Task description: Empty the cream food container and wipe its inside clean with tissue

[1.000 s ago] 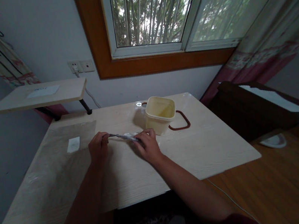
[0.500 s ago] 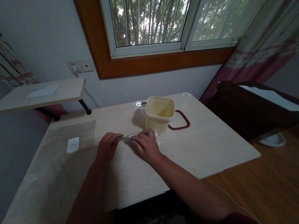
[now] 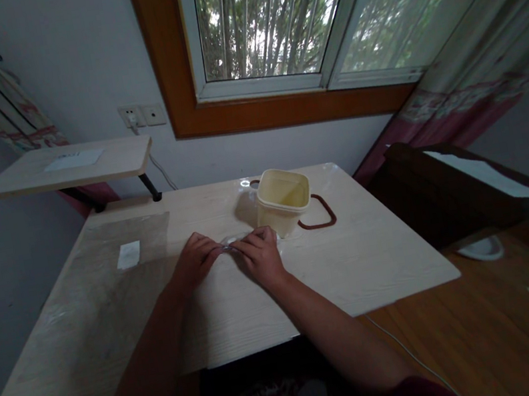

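My left hand (image 3: 197, 260) and my right hand (image 3: 263, 259) are close together over the middle of the table. Between their pinched fingertips runs a thin, shiny, silvery strip (image 3: 226, 247), perhaps crumpled clear plastic; the fingers hide most of it. Both hands are closed on it. Just beyond my right hand stands a cream plastic container (image 3: 278, 216), upright with its top uncovered. A brown bent piece like a handle (image 3: 332, 211) lies at the container's right side; whether it is joined on cannot be seen.
The pale wooden table (image 3: 352, 271) carries a clear sheet (image 3: 110, 305) on its left, with a small white paper (image 3: 129, 255) there. A raised shelf (image 3: 120, 158) stands at the back left. To the right is a dark surface (image 3: 412, 200) with a white sheet.
My left hand has shifted slightly right, nearer my right hand, and less of the shiny strip shows between them. My right hand and the container are nearly unmoved.
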The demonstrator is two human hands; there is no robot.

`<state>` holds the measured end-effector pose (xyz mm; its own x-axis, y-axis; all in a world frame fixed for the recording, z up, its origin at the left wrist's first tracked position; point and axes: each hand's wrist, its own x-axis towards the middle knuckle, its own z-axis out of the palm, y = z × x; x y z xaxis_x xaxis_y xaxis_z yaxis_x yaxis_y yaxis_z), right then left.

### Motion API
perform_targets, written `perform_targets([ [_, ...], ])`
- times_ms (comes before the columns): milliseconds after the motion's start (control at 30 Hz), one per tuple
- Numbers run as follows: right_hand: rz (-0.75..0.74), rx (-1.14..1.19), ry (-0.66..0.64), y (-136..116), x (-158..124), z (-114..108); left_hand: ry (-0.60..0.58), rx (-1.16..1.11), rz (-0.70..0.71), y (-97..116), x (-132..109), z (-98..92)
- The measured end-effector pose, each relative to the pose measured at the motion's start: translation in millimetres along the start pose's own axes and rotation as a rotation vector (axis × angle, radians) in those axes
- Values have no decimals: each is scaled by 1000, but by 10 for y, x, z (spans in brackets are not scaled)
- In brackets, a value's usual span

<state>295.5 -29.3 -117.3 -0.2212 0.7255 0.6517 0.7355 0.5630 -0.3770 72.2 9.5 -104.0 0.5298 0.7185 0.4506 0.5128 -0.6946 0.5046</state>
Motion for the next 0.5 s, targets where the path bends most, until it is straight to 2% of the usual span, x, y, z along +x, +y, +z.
perform_targets([
  [333,-7,37,31,-13,10,-21,27,-90,2,-2,20,58],
  [500,23,34,19,-19,6,-13,12,-121,-43,30,7,53],
])
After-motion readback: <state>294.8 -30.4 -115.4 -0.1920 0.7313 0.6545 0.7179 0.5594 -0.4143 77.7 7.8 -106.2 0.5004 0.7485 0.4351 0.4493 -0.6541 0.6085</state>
